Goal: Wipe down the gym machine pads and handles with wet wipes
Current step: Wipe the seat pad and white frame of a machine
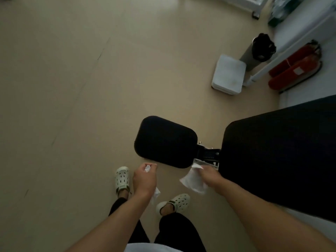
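A small black seat pad (165,141) sits in the middle, joined by a metal bracket (207,155) to a large black back pad (280,159) on the right. My right hand (210,174) grips a white wet wipe (193,180) just below the bracket, at the near edge of the pads. My left hand (144,179) holds a crumpled white wipe (147,168) in a curled fist, left of the seat pad and apart from it; part of the wipe hangs below the wrist.
Beige floor stretches to the left and far side. A white step block (228,74), a grey bin with a black bag (258,50) and two red fire extinguishers (294,70) stand at the right back. My feet in white clogs (122,178) are below the hands.
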{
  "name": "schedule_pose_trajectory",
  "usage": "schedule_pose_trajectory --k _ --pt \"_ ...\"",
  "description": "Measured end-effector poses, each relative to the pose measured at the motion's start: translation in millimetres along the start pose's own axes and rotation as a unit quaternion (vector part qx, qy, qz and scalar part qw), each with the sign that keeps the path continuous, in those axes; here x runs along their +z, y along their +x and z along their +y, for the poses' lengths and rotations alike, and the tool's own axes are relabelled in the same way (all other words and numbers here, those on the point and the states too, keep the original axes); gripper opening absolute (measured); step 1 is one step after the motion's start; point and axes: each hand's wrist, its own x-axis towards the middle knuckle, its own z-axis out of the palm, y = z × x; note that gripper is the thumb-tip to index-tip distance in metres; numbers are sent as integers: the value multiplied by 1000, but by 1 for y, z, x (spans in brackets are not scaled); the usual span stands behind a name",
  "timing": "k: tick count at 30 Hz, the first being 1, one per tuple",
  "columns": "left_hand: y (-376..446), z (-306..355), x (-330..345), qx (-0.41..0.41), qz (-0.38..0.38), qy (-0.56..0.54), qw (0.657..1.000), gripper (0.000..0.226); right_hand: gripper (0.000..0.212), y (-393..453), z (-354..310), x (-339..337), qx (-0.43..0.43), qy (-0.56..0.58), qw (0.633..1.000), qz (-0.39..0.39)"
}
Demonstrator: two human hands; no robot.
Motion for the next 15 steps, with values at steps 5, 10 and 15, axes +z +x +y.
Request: schedule_pose_trajectory --k 5,10,15 --pt "51 24 -41 37 -45 78 995 22 40 18 -31 36 60 268 923 271" --pt "115 50 -74 101 -54 149 982 17 49 43 -61 75 5 262 874 409" --pt "179 51 -60 150 -80 227 959 12 93 94 -72 138 -108 138 975 140"
